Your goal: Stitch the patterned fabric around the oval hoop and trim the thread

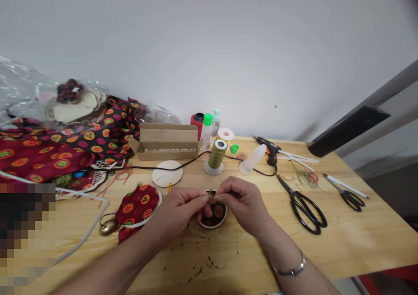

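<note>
My left hand point(186, 205) and my right hand point(243, 203) meet at the middle of the table, each with thumb and finger pinched together. Between the fingertips is a small bit of olive thread point(211, 193), partly hidden by the fingers. Just below lies a round disc covered in dark patterned fabric point(217, 214) with a pale rim; the left fingers overlap its left side. Behind the hands stands a spool of olive thread point(217, 155). To the left is a maroon patterned fabric piece point(139, 205) on a pale round base.
Large black-handled scissors point(305, 208) and smaller scissors point(348, 197) lie at the right. Further back are a glue gun point(269, 149), a white squeeze bottle point(251, 161) and an open cardboard box point(168, 151). Patterned fabric point(107, 131) heaps at the left. A black cable point(137, 167) crosses the table.
</note>
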`<state>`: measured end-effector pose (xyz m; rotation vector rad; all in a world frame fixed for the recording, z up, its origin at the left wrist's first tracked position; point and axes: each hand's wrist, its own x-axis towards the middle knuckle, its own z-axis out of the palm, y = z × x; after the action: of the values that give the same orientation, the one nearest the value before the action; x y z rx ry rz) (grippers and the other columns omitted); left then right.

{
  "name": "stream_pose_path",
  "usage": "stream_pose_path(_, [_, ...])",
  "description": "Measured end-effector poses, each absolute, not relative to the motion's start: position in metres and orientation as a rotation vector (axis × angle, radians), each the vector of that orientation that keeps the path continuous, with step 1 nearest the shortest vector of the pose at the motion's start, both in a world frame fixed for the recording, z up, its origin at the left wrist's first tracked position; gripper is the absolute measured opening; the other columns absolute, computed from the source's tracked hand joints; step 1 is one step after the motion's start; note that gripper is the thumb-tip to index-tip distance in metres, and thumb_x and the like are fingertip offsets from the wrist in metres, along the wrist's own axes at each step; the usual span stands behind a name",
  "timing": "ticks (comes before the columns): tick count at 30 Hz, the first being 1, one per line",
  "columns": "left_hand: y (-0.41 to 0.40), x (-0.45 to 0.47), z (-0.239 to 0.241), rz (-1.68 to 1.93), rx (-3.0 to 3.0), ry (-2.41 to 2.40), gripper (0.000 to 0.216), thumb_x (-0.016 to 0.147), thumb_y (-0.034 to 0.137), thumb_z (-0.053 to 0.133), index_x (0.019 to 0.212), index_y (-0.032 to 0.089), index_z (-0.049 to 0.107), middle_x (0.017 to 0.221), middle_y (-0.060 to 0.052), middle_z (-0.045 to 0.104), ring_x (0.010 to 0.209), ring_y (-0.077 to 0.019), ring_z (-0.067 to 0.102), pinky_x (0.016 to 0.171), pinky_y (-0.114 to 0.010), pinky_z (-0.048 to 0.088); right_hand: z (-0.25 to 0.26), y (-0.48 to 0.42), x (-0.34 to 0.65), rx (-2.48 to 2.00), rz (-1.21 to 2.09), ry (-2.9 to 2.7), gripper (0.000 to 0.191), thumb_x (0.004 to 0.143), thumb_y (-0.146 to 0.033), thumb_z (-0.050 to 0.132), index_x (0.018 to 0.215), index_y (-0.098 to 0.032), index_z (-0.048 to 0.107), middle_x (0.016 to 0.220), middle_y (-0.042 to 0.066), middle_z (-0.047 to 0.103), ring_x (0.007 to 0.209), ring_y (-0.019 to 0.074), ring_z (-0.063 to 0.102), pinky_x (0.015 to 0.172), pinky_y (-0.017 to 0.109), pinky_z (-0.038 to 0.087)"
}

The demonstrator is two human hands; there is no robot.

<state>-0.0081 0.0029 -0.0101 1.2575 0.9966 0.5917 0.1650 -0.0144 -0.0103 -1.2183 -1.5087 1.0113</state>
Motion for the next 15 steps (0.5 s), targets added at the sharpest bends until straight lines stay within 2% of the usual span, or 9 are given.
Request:
stream_pose_path(4, [0.0041, -0.006, -0.0065, 0.623, 1.06, 0.961, 0.022, 0.075, 0.032, 0.059, 0.066, 0.015, 0.07, 0.06, -0.001, 0.066, 0.058, -0.0124, 0.055, 0.057, -0.022, 0.042, -0.005, -0.0185, 0.1668, -1.078, 1.071, -1.719, 0.011, 0.073, -0.009, 0.064, 0.065, -0.017, 0.066, 0.066, -0.001, 0.059, 0.061, 0.0097, 0.056, 0.058, 0.02, 0.046])
stream_pose_path(8, [0.0021, -0.0044, -0.0024, 0.626, 1.0, 0.924, 0.021, 0.072, 0.033, 0.063, 0.062, 0.015, 0.069, 0.055, 0.002, 0.063, 0.054, -0.011, 0.054, 0.059, -0.022, 0.043, -0.0015, -0.0217, 0.1669, -0.974, 1.08, -1.905, 0.013, 0.077, -0.011, 0.062, 0.068, -0.018, 0.067, 0.068, 0.0, 0.06, 0.069, 0.0112, 0.058, 0.066, 0.021, 0.047])
stream_pose_path(11, [-0.0001, -0.004, -0.0029, 0.582, 1.03, 0.898, 0.024, 0.074, 0.034, 0.063, 0.06, 0.015, 0.069, 0.055, 0.001, 0.063, 0.054, -0.0108, 0.053, 0.057, -0.022, 0.042, -0.0043, -0.0204, 0.1671, -1.067, 0.938, -1.896, 0.015, 0.079, -0.01, 0.059, 0.07, -0.019, 0.067, 0.07, 0.001, 0.059, 0.066, 0.0109, 0.057, 0.063, 0.021, 0.046])
stream_pose_path(15, [-0.0017, -0.004, -0.0066, 0.532, 0.995, 0.88, 0.024, 0.074, 0.036, 0.062, 0.069, 0.014, 0.071, 0.064, -0.003, 0.068, 0.061, -0.0131, 0.058, 0.06, -0.024, 0.045, -0.0096, -0.0175, 0.1679, -1.147, 0.824, -1.862, 0.013, 0.077, -0.009, 0.06, 0.072, -0.019, 0.067, 0.069, 0.0, 0.058, 0.064, 0.0105, 0.056, 0.06, 0.02, 0.046])
